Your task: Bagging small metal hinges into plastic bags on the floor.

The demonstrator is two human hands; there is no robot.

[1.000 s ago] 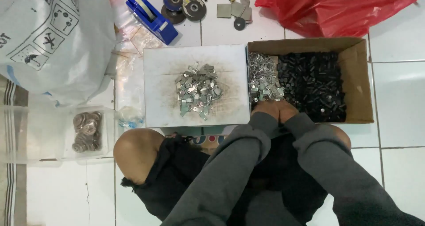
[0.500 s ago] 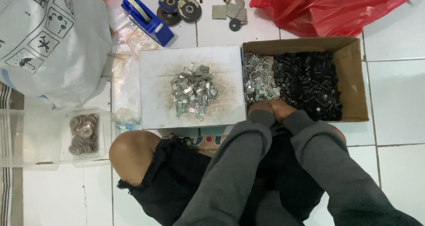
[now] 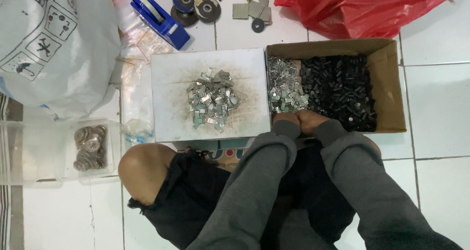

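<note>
Here, both hands (image 3: 299, 120) pressed together, grip unclear, at the cardboard box's (image 3: 387, 91) near edge, silver clips (image 3: 284, 91) just beyond.

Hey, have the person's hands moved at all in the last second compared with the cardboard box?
No. Both hands stay together at the near edge of the cardboard box, by the silver metal clips. Only the camera view has shifted slightly.

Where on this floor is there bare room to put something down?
Bare tile lies right of the cardboard box, below the red bag, and at lower left beneath the clear container. The white board has free margins around its metal pile. Both hands crowd the box's near edge.
</note>
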